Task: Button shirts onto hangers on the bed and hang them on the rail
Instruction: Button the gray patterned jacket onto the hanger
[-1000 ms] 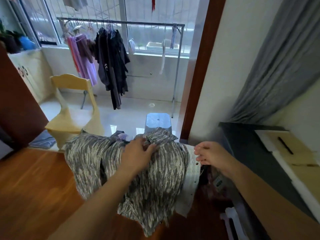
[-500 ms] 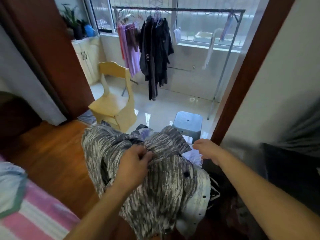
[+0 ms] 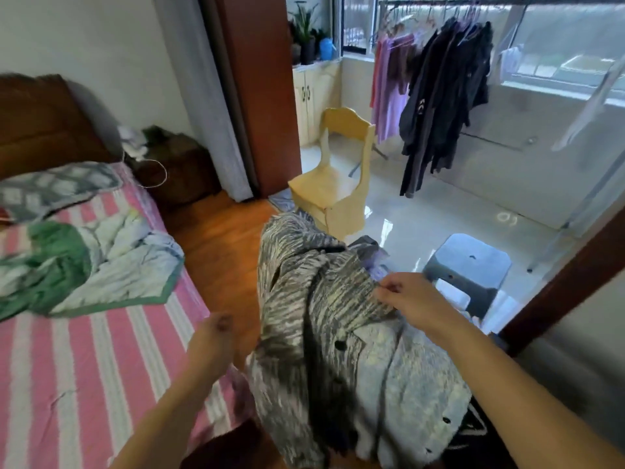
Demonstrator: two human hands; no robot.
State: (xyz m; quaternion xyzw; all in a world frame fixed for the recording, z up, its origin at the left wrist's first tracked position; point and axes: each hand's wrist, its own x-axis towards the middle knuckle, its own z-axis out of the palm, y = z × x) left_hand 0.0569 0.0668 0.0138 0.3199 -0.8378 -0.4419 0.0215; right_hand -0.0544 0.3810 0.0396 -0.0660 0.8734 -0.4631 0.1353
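Head view looks down across a bedroom toward a bright tiled balcony. On the left stands the bed [image 3: 101, 350], covered with a pink-and-white striped sheet; a green-and-white quilt [image 3: 84, 265] lies crumpled on it, with a grey patterned pillow [image 3: 57, 189] nearer the dark wooden headboard [image 3: 40, 120]. A dark nightstand [image 3: 176, 167] sits beside the headboard against the white wall. The floor by the bed is orange-brown wood, giving way past a red-brown door frame [image 3: 260, 89] to glossy pale tiles.

On the tiles stand a pale yellow wooden chair [image 3: 334, 184] and, nearer, a grey-blue plastic stool [image 3: 470, 265]. Behind them the rail [image 3: 439, 1] runs across the window, carrying purple and black garments on hangers at its left part. Potted plants [image 3: 304, 32] sit on a white cabinet in the corner.

In the foreground the right hand [image 3: 409, 299] pinches the upper edge of the grey streaked shirt [image 3: 321, 316] with curled fingers, holding it up in the air beside the bed's edge; dark buttons show along its front, and a paler blue garment [image 3: 412, 377] hangs with it on the right. The left hand [image 3: 213, 336] is blurred, hovering over the bed's edge just left of the shirt, fingers loosely curled with nothing visibly held.
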